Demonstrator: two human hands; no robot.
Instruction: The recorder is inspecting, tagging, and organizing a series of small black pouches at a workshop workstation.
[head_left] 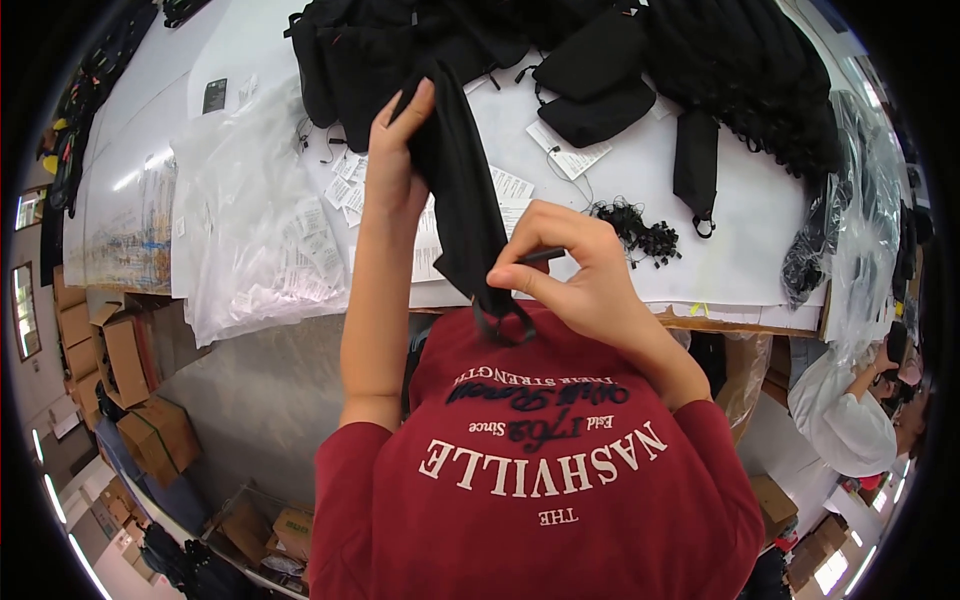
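A long, narrow black fabric pouch (455,170) is held up in front of my chest, slanting from upper left to lower right. My left hand (400,150) grips its upper end, thumb lying across the cloth. At the lower end my right hand (570,260) pinches the pouch's edge between thumb and forefinger. A short, dark strip (545,255) pokes out by the right fingers; what it belongs to I cannot make out. Below them hangs a black strap loop (518,325). A similar black pouch (695,165) with a small loop lies on the table to the right.
Black bags (590,75) and a large dark pile (740,70) cover the far table (640,290). A heap of small black tags with cords (638,230) lies right of centre. Clear plastic bags (260,215) spread at left. Cardboard boxes (160,440) stand behind; another person (845,420) is at right.
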